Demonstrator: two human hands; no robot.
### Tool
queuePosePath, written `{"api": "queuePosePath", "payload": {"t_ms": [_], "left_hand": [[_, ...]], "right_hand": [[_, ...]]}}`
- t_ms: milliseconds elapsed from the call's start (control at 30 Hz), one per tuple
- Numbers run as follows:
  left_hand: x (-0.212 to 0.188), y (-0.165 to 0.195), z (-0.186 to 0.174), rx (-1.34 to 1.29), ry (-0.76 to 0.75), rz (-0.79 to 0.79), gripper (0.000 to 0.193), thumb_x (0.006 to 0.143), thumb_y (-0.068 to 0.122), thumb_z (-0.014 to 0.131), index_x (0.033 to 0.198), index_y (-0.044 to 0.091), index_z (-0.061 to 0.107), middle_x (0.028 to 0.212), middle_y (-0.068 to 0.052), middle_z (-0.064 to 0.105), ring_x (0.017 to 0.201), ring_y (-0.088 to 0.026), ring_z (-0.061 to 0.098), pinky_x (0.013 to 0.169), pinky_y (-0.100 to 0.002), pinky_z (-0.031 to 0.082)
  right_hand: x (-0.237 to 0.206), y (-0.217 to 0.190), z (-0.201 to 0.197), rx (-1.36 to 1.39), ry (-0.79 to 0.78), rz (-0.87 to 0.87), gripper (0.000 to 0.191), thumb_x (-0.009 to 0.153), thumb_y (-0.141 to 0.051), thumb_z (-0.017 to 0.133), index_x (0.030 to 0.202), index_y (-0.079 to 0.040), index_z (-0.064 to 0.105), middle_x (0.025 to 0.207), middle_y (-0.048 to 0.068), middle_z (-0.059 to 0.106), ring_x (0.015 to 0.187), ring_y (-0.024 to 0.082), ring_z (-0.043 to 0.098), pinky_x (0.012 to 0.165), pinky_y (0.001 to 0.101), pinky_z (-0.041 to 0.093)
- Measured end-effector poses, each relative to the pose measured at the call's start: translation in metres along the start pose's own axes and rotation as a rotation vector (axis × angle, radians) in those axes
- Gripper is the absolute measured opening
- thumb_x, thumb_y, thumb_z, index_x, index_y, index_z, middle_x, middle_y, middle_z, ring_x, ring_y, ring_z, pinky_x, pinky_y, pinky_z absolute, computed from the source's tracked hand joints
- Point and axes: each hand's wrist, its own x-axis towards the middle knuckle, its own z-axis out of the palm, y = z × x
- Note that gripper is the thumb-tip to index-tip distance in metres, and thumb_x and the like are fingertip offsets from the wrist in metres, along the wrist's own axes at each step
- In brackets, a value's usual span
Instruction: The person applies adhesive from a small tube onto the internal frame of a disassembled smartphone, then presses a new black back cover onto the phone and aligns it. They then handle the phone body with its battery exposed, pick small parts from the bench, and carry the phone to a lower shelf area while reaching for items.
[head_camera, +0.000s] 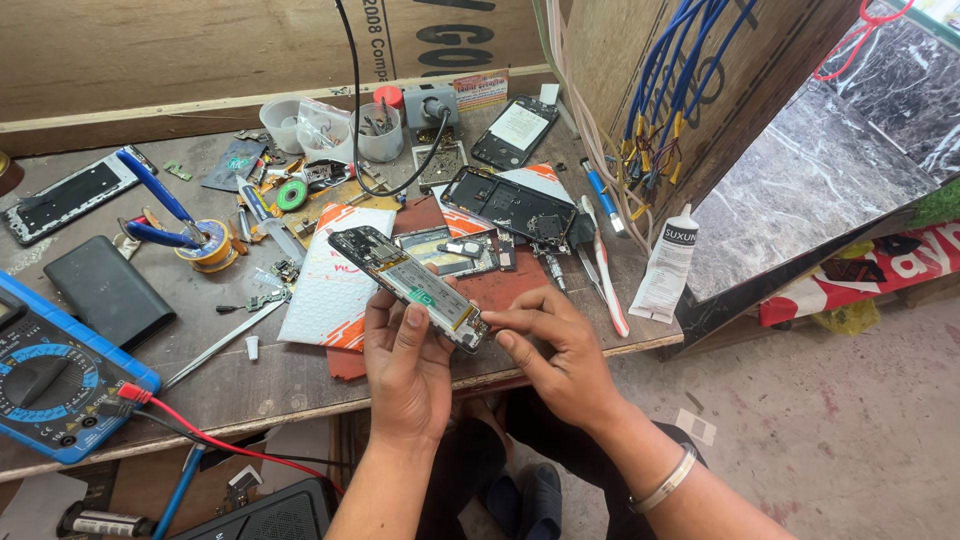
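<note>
— So, what do we see from the head camera?

— We see our two hands over the near edge of a messy table (300, 385). Between them is an open phone (410, 285) with its back off, so the insides show.

— Which hand has it?

— Our left hand (405, 365) does. It comes up from under the phone, with the thumb on top and the fingers curled round the back. It is closed on the phone, not wide open.

— And the other one?

— Our right hand (555, 345) is just beside the phone's near end. Its fingers are pinched close at that lower corner and touch it. We cannot tell if they hold some tiny part there.

— How does the phone lie?

— It is long and thin and sits slanted. One end points up and to the left, away from us. The other end points down and to the right, at our right hand. So the left hand holds the middle and the right hand is nearest the low end.

— What else is around?

— A blue meter (50, 375) with a red wire sits far left. Another open phone (510, 205) lies behind, a toothbrush (607, 275) beside it, and a white glue tube (668, 265) on the right.
</note>
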Motion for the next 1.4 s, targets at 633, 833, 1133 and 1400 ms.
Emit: {"api": "queuePosePath", "payload": {"t_ms": [633,833,1133,1400], "left_hand": [[0.002,0.009,-0.005,0.069,-0.035,-0.053,0.053,0.095,0.010,0.071,0.140,0.002,0.045,0.134,-0.017,0.060,0.128,-0.030,0.063,0.097,-0.045,0.060],[0.002,0.013,-0.004,0.052,-0.086,-0.032,0.055,0.093,0.013,0.073,0.139,0.003,0.045,0.135,-0.016,0.061,0.129,-0.031,0.061,0.102,-0.048,0.058],[0.005,0.014,-0.006,0.027,-0.090,-0.035,0.056,0.094,0.014,0.074,0.140,0.003,0.044,0.134,-0.015,0.060,0.128,-0.031,0.062,0.103,-0.050,0.057],[0.013,0.022,-0.014,-0.033,-0.141,-0.100,0.063,0.093,0.024,0.075,0.145,0.007,0.042,0.140,-0.019,0.058,0.132,-0.035,0.058,0.108,-0.058,0.053]], "right_hand": [[0.008,-0.009,-0.003,-0.159,-0.098,-0.093,0.023,0.097,-0.006,0.062,0.117,-0.008,0.073,0.105,0.007,0.062,0.099,0.023,0.063,0.087,0.0327,0.050],[0.005,-0.005,-0.003,-0.041,-0.062,-0.079,0.024,0.096,-0.002,0.061,0.114,-0.008,0.076,0.103,0.008,0.060,0.096,0.022,0.061,0.085,0.0316,0.049],[0.005,-0.002,-0.003,-0.048,-0.060,-0.089,0.025,0.094,-0.001,0.062,0.113,-0.008,0.077,0.103,0.007,0.060,0.096,0.021,0.061,0.085,0.0306,0.050],[0.013,0.018,-0.001,0.159,0.010,0.010,0.022,0.099,-0.002,0.061,0.116,-0.004,0.075,0.107,0.006,0.058,0.100,0.016,0.059,0.089,0.0277,0.047]]}}
